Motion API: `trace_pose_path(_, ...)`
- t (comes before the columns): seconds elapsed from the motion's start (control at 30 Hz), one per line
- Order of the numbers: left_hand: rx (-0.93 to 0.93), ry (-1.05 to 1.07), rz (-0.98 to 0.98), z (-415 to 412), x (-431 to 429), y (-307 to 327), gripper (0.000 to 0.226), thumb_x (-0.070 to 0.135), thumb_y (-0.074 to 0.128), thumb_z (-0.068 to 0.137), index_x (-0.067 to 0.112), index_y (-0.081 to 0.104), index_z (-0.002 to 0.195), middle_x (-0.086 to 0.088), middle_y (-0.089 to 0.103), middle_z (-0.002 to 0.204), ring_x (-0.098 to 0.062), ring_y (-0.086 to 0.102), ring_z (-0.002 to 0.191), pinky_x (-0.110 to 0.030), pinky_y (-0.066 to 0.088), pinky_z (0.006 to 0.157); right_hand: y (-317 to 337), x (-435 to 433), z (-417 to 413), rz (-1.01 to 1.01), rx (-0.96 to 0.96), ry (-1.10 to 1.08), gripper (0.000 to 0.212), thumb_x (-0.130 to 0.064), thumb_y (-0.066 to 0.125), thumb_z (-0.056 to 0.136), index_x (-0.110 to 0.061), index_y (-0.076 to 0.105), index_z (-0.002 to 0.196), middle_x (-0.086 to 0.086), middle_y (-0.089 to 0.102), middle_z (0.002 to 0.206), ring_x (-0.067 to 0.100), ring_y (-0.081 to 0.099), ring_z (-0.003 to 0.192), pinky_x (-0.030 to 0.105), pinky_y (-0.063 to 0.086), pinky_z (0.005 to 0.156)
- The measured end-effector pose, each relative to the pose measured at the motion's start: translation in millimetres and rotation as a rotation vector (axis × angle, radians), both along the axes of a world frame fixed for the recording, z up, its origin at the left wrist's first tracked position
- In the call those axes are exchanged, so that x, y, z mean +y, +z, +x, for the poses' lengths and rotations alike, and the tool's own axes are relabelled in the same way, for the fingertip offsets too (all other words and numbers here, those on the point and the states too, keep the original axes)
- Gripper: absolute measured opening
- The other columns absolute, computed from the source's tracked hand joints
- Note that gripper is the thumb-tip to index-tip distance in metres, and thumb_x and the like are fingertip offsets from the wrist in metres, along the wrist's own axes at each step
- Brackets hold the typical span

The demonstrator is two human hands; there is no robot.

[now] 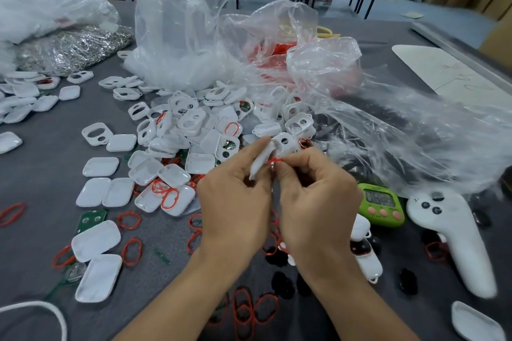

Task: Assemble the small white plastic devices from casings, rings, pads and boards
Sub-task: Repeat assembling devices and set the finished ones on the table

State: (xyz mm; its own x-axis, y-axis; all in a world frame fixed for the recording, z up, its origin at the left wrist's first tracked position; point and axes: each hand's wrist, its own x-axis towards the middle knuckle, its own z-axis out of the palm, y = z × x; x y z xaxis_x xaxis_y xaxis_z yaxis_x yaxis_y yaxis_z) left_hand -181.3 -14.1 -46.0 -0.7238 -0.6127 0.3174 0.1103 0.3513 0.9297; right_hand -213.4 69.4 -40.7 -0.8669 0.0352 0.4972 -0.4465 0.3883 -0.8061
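Above the middle of the grey table, my left hand pinches a white plastic casing edge-on, tilted up to the right. My right hand pinches a thin red ring against that casing's edge. A heap of white casings lies just beyond my hands. Flat white casing halves are spread at the left. Loose red rings lie among them, and a green board shows under one half. Black pads sit near my wrists.
Crumpled clear plastic bags stand behind the heap, one stretching right. A bag of metal clips lies far left. A green timer, a white handheld controller and assembled white devices lie at the right.
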Motion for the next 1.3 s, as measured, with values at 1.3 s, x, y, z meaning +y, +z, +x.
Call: trace_pose_path(1.3, 0.010, -0.190, 0.261, -2, -7, -7, 0.033, 0.004, 0.075, 0.090, 0.029, 0.078, 0.110, 0.009, 0.080, 0.092, -0.014, 0.071, 0.082, -0.039, 0.059, 0.078, 5, 16, -17, 0.097, -0.050, 0.130, 0.011, -0.015, 0.081, 0.084, -0.024, 0.078, 0.078, -0.013, 0.073, 0.067, 0.004, 0.068, 0.063, 0.016, 0.051, 0.061)
